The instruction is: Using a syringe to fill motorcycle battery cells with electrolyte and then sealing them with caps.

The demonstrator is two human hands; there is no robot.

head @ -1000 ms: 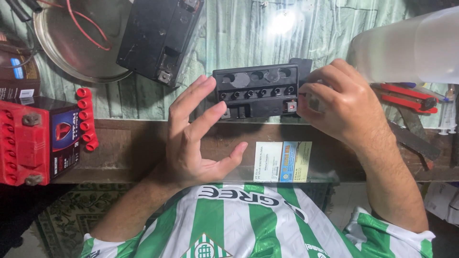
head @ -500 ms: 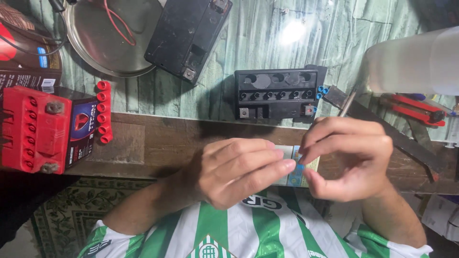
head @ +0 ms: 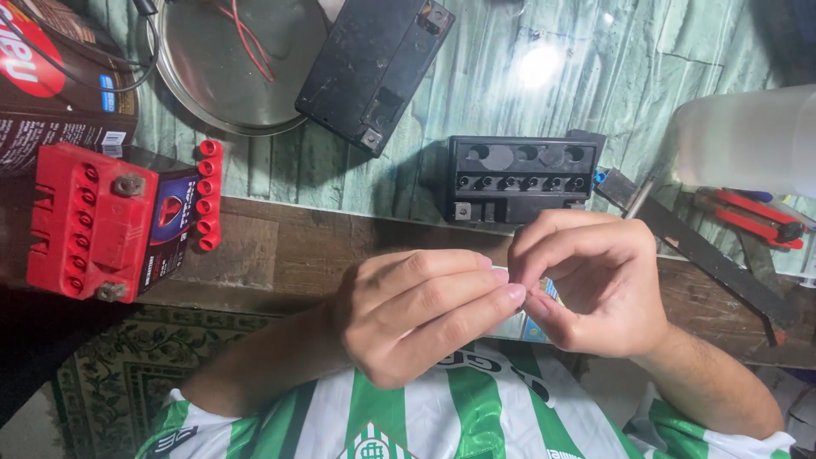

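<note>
Head view, nearest me: my left hand point(head: 416, 314) and right hand point(head: 595, 285) meet fingertip to fingertip over the striped shirt point(head: 476, 416), pinched on something too small to make out. Beyond them, on the green bench top point(head: 680, 51), lies the black battery point(head: 518, 178) with its row of holes. Farther left stands the red battery point(head: 93, 221); behind it, a metal bowl point(head: 229, 68).

- Two hands: left point(head: 416, 310), right point(head: 595, 285).
- Three batteries: one red point(head: 89, 221), two black point(head: 374, 64) point(head: 518, 178).
- One metal bowl point(head: 212, 85).
- One strip of red caps point(head: 208, 195).
- One red-handled tool point(head: 748, 217).
</note>
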